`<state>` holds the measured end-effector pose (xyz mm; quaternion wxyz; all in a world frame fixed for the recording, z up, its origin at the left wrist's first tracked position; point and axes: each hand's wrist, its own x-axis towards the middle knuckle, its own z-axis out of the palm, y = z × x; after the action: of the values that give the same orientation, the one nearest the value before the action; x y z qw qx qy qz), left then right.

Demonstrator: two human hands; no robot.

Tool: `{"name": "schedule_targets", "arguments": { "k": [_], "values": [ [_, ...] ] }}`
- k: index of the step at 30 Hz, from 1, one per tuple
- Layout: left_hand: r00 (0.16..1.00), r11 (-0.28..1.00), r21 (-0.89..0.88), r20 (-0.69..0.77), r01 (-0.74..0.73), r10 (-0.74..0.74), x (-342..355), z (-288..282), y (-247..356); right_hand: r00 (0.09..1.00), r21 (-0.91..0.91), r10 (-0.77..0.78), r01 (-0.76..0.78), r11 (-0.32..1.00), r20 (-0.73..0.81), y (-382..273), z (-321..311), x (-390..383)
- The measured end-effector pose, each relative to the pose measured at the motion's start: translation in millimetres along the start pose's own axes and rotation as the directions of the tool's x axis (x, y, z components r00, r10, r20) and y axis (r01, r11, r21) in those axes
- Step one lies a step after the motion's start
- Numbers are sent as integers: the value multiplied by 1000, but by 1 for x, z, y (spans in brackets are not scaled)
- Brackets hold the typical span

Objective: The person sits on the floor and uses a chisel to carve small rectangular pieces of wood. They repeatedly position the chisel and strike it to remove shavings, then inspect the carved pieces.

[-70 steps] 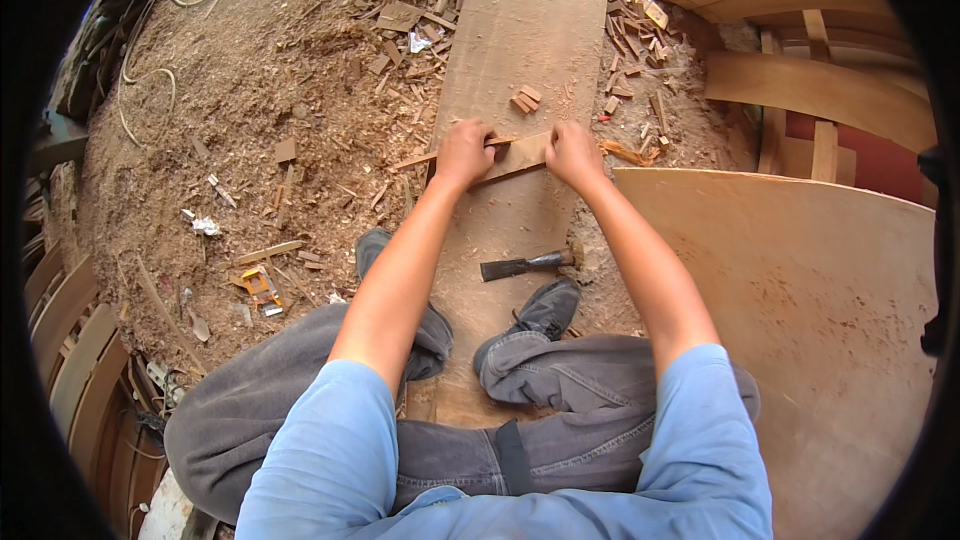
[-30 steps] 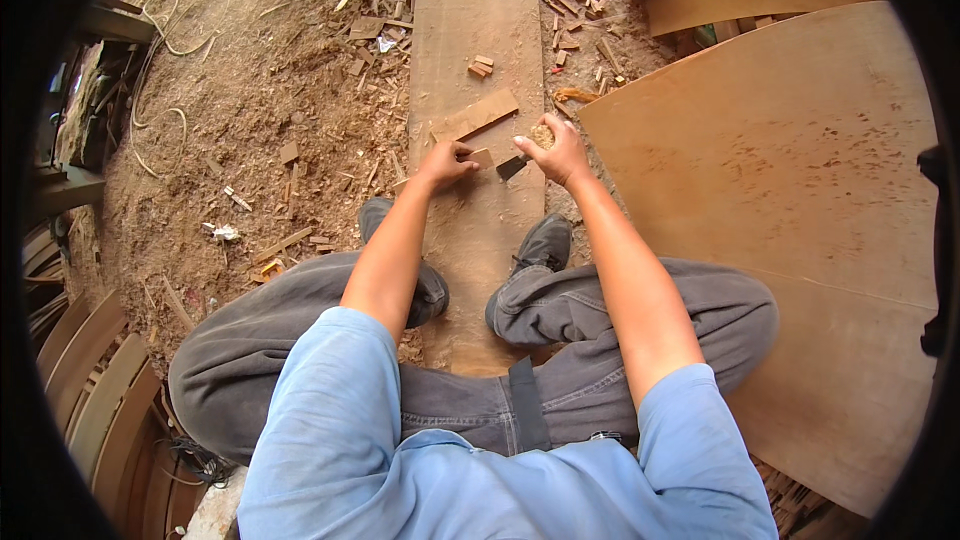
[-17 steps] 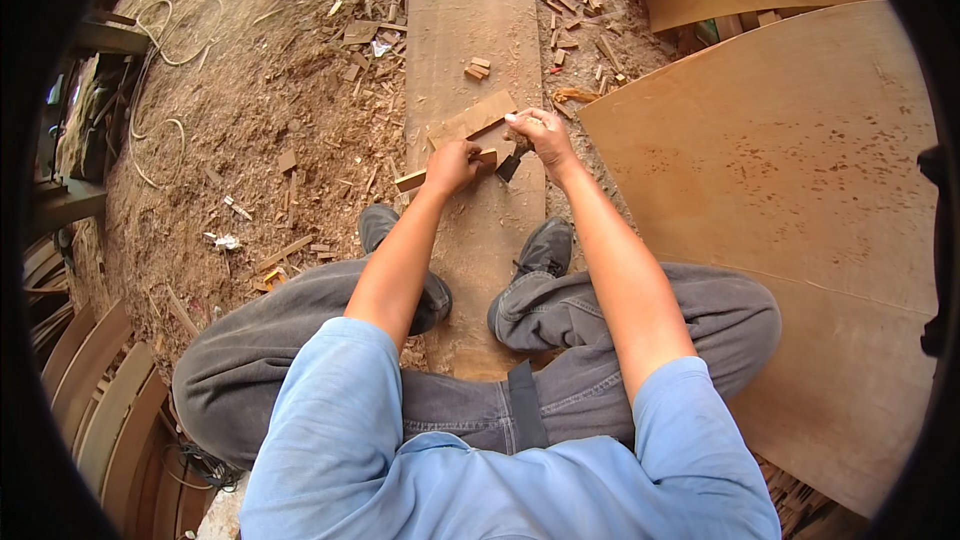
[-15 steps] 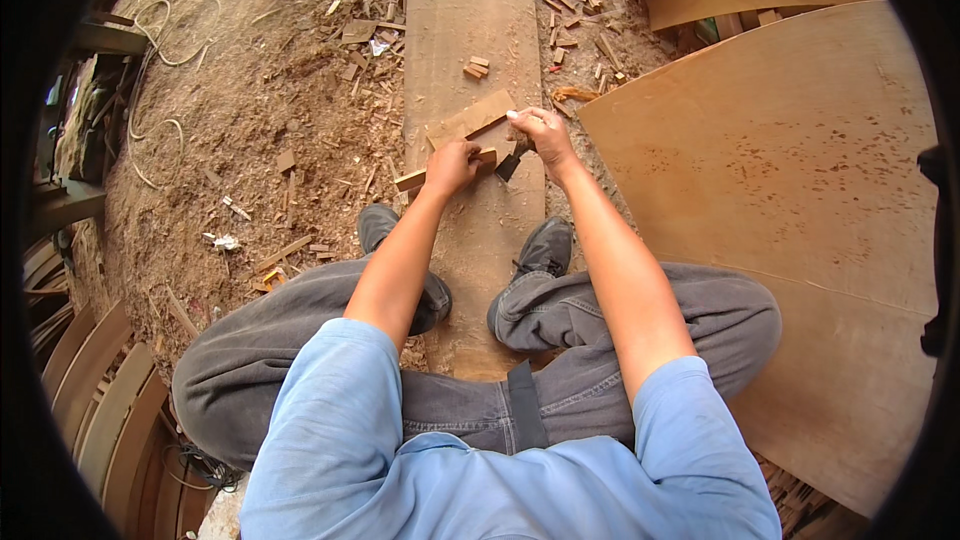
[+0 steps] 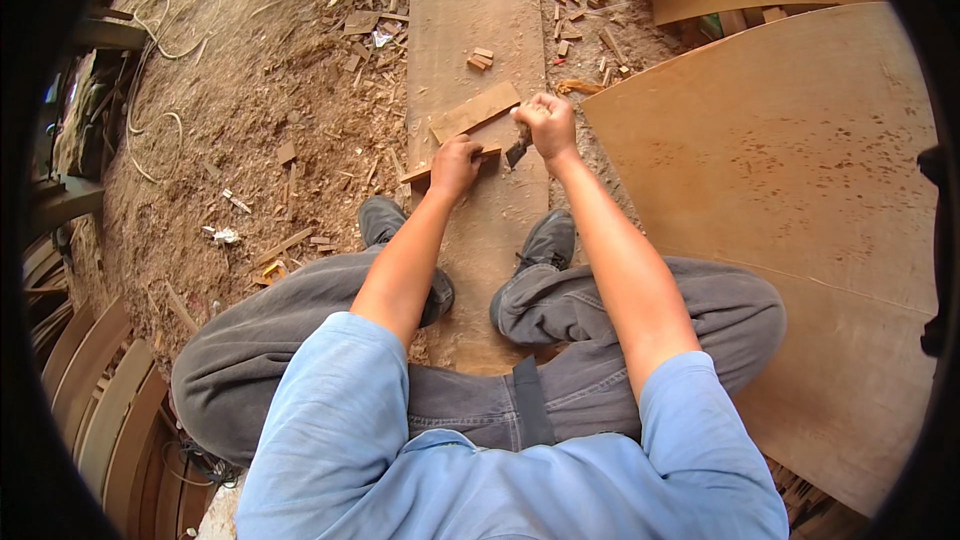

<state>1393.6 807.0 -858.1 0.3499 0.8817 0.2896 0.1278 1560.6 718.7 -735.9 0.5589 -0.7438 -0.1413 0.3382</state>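
Observation:
My left hand (image 5: 457,164) is closed over a narrow wooden strip (image 5: 416,174), which lies slantwise across the long plank between my feet. My right hand (image 5: 549,126) is a fist around the handle of a scraper (image 5: 516,153). Its dark flat blade points down and left, just off the strip's right end; I cannot tell if it touches the wood. Beyond both hands a flat wooden piece (image 5: 476,111) rests at a slant on the plank. My fingers hide most of the scraper's handle and part of the strip.
Small wood blocks (image 5: 480,59) sit farther along the plank (image 5: 474,0). Sawdust and offcuts (image 5: 375,25) cover the ground on the left, with a pale cord (image 5: 160,115). A large wooden sheet (image 5: 760,180) stands close on my right. Curved boards (image 5: 110,390) are stacked at lower left.
My right hand has risen slightly and curled tighter, drawing the scraper's blade up and away from the strip. My left hand stays on the strip. The view has shifted slightly.

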Motion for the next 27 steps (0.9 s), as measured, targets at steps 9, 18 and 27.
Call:
{"name": "schedule_targets", "arguments": {
  "k": [9,18,27],
  "values": [
    [997,998,-9,40,62,-61,2,-1,4,973,-198,-189,161,967,-133,-24,32,6],
    [991,993,-30,73,112,-109,5,-2,5,960,-224,-225,185,957,-168,-30,39,-4],
    [994,994,-59,60,94,-91,5,2,2,961,-258,-230,186,948,-151,-32,45,-6]
  ]
}}
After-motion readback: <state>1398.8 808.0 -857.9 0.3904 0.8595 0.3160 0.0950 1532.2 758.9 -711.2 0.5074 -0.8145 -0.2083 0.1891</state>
